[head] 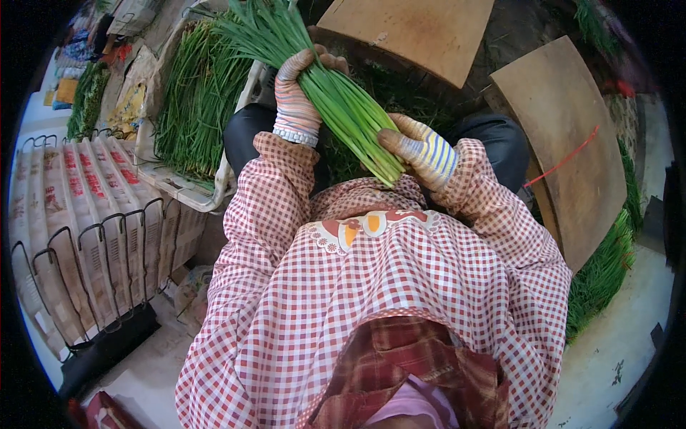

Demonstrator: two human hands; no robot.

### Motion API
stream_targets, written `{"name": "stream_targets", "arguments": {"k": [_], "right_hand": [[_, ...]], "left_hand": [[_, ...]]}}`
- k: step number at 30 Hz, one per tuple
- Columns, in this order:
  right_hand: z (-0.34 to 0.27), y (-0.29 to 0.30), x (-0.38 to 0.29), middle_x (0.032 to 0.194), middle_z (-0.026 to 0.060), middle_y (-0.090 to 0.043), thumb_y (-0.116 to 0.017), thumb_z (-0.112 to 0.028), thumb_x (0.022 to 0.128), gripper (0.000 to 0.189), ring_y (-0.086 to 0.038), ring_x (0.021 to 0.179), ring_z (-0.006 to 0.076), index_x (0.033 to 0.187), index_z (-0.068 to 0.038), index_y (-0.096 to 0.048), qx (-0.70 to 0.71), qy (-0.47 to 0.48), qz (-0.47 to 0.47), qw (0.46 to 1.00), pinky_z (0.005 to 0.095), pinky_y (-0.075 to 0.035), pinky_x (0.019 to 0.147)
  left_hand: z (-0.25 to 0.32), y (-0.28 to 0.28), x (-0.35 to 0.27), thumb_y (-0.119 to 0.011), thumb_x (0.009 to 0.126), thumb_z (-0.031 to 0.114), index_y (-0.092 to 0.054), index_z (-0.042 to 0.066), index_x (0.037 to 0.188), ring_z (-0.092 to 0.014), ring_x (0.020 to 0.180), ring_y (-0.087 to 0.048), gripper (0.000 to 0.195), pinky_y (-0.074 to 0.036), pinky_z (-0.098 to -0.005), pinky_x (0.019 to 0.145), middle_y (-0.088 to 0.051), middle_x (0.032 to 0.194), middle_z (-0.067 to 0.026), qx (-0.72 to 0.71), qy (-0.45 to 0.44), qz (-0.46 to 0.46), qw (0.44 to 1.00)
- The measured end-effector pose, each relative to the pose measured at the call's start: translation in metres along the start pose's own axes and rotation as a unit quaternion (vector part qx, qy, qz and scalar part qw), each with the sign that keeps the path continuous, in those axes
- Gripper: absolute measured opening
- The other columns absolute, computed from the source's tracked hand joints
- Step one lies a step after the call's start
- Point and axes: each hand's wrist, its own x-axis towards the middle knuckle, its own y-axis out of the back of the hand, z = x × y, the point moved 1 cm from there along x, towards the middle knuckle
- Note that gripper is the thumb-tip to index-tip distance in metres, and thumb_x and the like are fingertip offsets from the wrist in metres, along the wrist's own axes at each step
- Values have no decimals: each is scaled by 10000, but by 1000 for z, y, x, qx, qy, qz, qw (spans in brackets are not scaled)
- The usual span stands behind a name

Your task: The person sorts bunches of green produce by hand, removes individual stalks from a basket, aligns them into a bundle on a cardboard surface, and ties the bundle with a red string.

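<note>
A bundle of long green chives (pixel 343 110) slants across the space before me, leaves at the upper left and pale stem ends at the lower right. My left hand (pixel 303 80), in a striped knit glove with dirty fingertips, is closed around its upper middle. At the stem ends, my right hand (pixel 420 147), in a yellow, blue and white striped glove, has thumb and fingers on the stalks. Some of its fingers are hidden behind the bundle. Below the bundle, loose greens lie in shadow between my knees.
On the left stands a white plastic crate (pixel 206 198) filled with green stalks (pixel 195 102). Nearer are stacked pale packages (pixel 91 187) beside a black wire rack (pixel 115 217). Brown boards (pixel 407 32) lie ahead and at the right, one with a red string (pixel 563 158). More greens (pixel 600 284) lie at the far right.
</note>
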Motion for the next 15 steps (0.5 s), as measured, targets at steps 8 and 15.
{"name": "stream_targets", "arguments": {"k": [8, 15], "right_hand": [[-10, 40, 39, 955, 124, -620, -515, -531, 819, 624, -553, 904, 169, 1064, 41, -566, -363, 2, 92, 927, 284, -434, 802], [-15, 33, 58, 1067, 153, -585, -445, -619, 800, 726, -546, 959, 239, 1131, 21, -533, -373, -2, 27, 928, 354, -414, 839]], "left_hand": [[20, -22, 1, -627, 741, 47, -578, -5, 961, -221, 748, -583, 231, -439, -401, 863, -610, 809, -89, 67, -72, -22, 995], [41, -34, 6, -638, 728, 89, -577, -36, 843, -260, 706, -577, 181, -491, -424, 797, -600, 755, -132, 120, -148, 52, 980]]}}
